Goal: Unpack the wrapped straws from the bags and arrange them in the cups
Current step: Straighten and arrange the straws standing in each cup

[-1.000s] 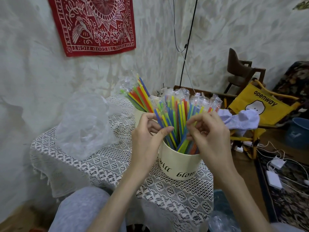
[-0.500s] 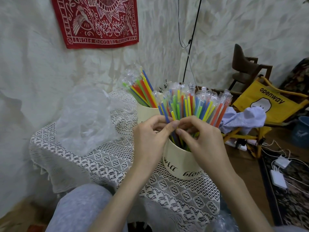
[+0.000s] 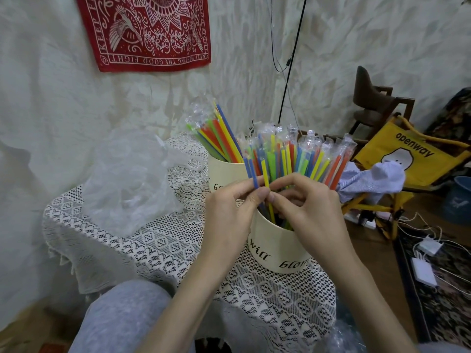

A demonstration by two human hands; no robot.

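Both hands pinch wrapped straws (image 3: 300, 161) standing in the near cup (image 3: 277, 248) on the lace-covered surface (image 3: 158, 248): left hand (image 3: 229, 215) on a blue one, right hand (image 3: 311, 212) on a yellow one (thumbs nearly touching). A far cup (image 3: 224, 174) holds more straws; a crumpled bag (image 3: 130, 182) lies left.

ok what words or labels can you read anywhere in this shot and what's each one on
"KEEP FIGHTING THE GOOD FIGHT", seen upside down along the lower border of the red bandana on the wall; "KEEP F..." also runs up its left edge, cut off.
"openway" on the yellow bag.
"will" and "blom", the rest hidden, on the front cup, upside down.
Black lettering on the back cup: mostly hidden behind the left hand, not readable.
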